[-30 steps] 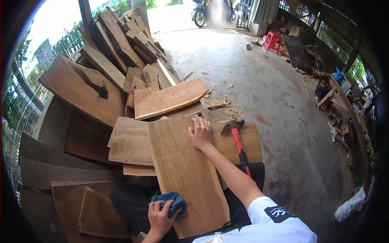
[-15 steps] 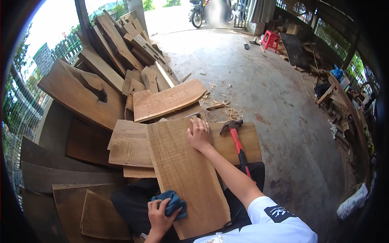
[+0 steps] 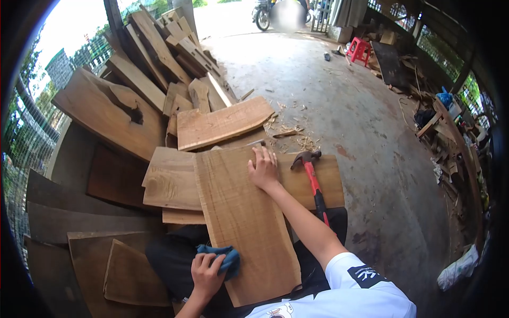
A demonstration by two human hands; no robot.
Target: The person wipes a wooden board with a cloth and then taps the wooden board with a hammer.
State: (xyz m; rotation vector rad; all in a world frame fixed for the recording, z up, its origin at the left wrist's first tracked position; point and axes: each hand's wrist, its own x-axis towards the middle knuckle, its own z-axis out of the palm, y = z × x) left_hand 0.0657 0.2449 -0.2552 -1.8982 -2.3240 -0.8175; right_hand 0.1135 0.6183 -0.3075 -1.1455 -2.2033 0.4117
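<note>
A long wooden board [image 3: 249, 217] with wavy grain lies across my lap and over other planks. My left hand [image 3: 207, 273] is closed round a bunched blue cloth [image 3: 229, 262], which rests against the board's left edge near its lower end. Farther up, my right hand [image 3: 263, 168] lies on the board's top end with its fingers spread. Just right of that hand, a claw hammer [image 3: 313, 183] with a red and black handle rests on a crosswise plank [image 3: 333, 177], its head pointing away from me.
Planks and slabs [image 3: 119, 119] lean in a pile to the left. Another cut board [image 3: 225, 123] lies beyond my work, with wood shavings [image 3: 307, 142] on the concrete floor [image 3: 382, 185]. A red stool [image 3: 359, 51] and scrap wood stand at the right; a person [image 3: 289, 16] is by a motorbike.
The view has tilted slightly, so everything sits a little differently in it. My left hand and the cloth have shifted slightly along the board's edge. My right hand stays on the board.
</note>
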